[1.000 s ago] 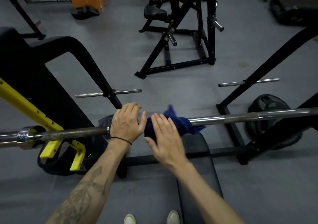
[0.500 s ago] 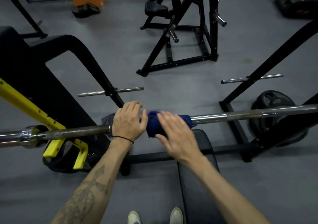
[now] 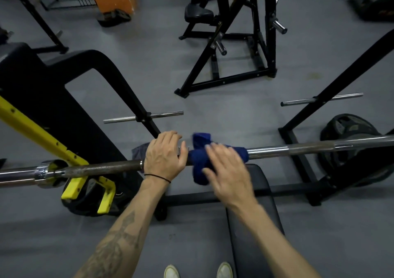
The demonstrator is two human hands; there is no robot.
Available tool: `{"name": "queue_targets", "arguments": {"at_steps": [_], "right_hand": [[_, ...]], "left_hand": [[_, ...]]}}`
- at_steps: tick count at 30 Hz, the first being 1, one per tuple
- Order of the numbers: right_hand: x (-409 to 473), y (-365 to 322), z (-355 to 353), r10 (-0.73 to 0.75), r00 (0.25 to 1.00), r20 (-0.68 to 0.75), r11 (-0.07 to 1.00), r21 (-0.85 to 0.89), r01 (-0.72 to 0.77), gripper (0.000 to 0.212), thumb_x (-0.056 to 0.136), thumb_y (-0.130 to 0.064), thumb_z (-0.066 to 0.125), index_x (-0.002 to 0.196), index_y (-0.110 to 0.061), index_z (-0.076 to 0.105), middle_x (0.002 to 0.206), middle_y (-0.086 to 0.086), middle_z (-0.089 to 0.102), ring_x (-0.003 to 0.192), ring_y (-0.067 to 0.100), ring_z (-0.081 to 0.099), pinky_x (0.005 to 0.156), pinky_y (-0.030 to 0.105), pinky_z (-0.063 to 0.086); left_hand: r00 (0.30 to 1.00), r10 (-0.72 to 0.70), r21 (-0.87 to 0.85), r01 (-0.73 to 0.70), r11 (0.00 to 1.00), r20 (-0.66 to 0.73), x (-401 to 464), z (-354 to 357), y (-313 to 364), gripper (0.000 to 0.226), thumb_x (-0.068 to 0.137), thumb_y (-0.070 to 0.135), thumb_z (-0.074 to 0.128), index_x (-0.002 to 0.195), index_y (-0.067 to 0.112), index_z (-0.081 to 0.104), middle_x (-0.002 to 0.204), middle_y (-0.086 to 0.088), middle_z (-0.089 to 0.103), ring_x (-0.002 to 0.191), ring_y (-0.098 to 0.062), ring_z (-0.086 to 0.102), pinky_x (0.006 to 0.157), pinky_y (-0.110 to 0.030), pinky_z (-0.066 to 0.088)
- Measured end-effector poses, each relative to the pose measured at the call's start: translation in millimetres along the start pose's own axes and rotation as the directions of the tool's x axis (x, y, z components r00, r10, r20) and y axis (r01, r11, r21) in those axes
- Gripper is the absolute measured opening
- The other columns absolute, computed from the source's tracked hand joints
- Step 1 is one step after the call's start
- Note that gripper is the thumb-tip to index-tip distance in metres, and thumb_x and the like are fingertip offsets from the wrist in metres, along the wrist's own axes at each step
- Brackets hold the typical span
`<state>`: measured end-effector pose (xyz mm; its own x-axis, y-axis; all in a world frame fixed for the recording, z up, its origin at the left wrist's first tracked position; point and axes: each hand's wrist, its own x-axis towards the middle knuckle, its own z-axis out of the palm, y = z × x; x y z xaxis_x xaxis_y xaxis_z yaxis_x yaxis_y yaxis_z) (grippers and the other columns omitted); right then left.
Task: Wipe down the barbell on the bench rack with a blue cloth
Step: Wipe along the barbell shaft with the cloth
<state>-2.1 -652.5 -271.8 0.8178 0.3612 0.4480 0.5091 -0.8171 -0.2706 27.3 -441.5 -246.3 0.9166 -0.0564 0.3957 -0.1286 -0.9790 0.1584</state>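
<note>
A steel barbell (image 3: pixel 298 149) lies across the bench rack, running left to right through the view. A blue cloth (image 3: pixel 199 158) is draped over its middle, one flap sticking up behind the bar and another hanging below. My left hand (image 3: pixel 163 157) grips the bar just left of the cloth. My right hand (image 3: pixel 229 169), blurred by motion, lies flat with straight fingers on the cloth, covering its right part.
A black bench pad (image 3: pixel 253 213) sits under the bar. A yellow rack hook (image 3: pixel 85 184) holds the bar at the left. Black rack uprights with plate pegs (image 3: pixel 145 116) stand behind. A weight plate (image 3: pixel 349 132) leans at the right, and another black machine frame (image 3: pixel 234 43) stands beyond.
My right hand has slid right and toward me over the cloth. The cloth has shifted, with a flap now raised behind the bar and another hanging below. My left hand keeps its grip.
</note>
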Motion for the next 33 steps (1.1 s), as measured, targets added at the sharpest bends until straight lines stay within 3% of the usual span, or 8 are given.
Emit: {"name": "queue_targets", "arguments": {"at_steps": [7,11,14,21,24,27,30,33], "right_hand": [[2.7,11.6,0.2,0.537,0.813,-0.225,0.843,0.096,-0.53,0.068,0.109,-0.049,0.028,0.15,0.002,0.043,0.156,0.02,0.044,0.151,0.034,0.029,0.129,0.046,0.005],[2.4,-39.3,19.7,0.083,0.997,-0.004,0.996,0.019,-0.083,0.073,0.108,-0.054,0.032,0.156,0.001,0.034,0.162,0.018,0.036,0.154,0.031,0.027,0.128,0.048,0.015],[-5.0,18.3,-1.0,-0.092,0.995,0.039,0.994,-0.054,0.094,0.066,0.108,-0.05,0.038,0.156,-0.005,0.038,0.162,0.013,0.038,0.15,0.027,0.035,0.123,0.047,0.027],[0.2,-1.3,-2.2,0.516,0.843,-0.15,0.856,0.116,-0.504,0.07,0.109,-0.053,0.025,0.157,-0.003,0.033,0.165,0.013,0.031,0.157,0.025,0.017,0.129,0.044,0.005],[-2.5,-23.5,11.1,0.116,0.993,-0.004,0.993,0.035,-0.116,0.071,0.108,-0.054,0.03,0.158,-0.003,0.033,0.165,0.014,0.031,0.156,0.026,0.021,0.128,0.046,0.012],[-7.5,32.0,-8.1,-0.129,0.99,0.054,0.987,-0.087,0.134,0.063,0.109,-0.048,0.034,0.155,-0.006,0.04,0.16,0.014,0.04,0.149,0.028,0.037,0.125,0.045,0.025],[-15.2,64.6,-25.4,0.168,0.98,-0.111,0.981,-0.078,-0.177,0.058,0.11,-0.044,0.034,0.147,-0.002,0.051,0.148,0.016,0.054,0.139,0.034,0.049,0.123,0.048,0.028],[-1.9,16.1,-5.9,0.491,0.85,-0.192,0.87,0.066,-0.488,0.065,0.108,-0.049,0.03,0.148,0.0,0.048,0.153,0.016,0.049,0.148,0.032,0.035,0.128,0.044,0.012]], "left_hand": [[0.999,0.032,0.034,-0.03,0.999,-0.044,4.5,-1.1,3.9,0.033,0.096,0.03,0.044,0.103,0.009,0.069,0.105,-0.007,0.067,0.101,-0.024,0.061,0.078,-0.037,0.046],[0.999,0.026,0.028,-0.025,0.999,-0.039,1.8,-0.9,2.0,0.034,0.096,0.029,0.046,0.108,0.008,0.069,0.109,-0.007,0.067,0.103,-0.024,0.061,0.08,-0.037,0.047],[1.0,0.005,0.003,-0.005,1.0,-0.009,2.3,-1.8,0.5,0.037,0.096,0.031,0.045,0.11,0.007,0.068,0.111,-0.009,0.067,0.104,-0.024,0.061,0.083,-0.038,0.048],[0.999,0.028,0.025,-0.027,0.999,-0.021,3.0,-0.3,3.7,0.036,0.095,0.029,0.044,0.108,0.008,0.07,0.109,-0.008,0.068,0.103,-0.024,0.061,0.079,-0.037,0.047],[0.998,0.048,0.001,-0.048,0.999,-0.033,0.4,-1.5,2.6,0.035,0.096,0.03,0.045,0.108,0.009,0.07,0.109,-0.007,0.068,0.1,-0.023,0.063,0.078,-0.036,0.048],[0.991,0.125,-0.063,-0.128,0.99,-0.045,-2.1,-3.7,-0.7,0.034,0.097,0.037,0.049,0.108,0.011,0.068,0.108,-0.007,0.068,0.094,-0.02,0.063,0.076,-0.034,0.05],[0.969,0.231,-0.012,-0.233,0.972,-0.082,-4.3,-1.0,-2.6,0.033,0.098,0.041,0.052,0.095,0.012,0.067,0.094,-0.004,0.064,0.08,-0.02,0.057,0.067,-0.033,0.047],[0.964,0.246,0.077,-0.239,0.968,-0.098,-1.6,2.1,-1.2,0.042,0.102,0.049,0.048,0.079,0.015,0.057,0.077,-0.002,0.052,0.065,-0.018,0.046,0.056,-0.032,0.04]]}}
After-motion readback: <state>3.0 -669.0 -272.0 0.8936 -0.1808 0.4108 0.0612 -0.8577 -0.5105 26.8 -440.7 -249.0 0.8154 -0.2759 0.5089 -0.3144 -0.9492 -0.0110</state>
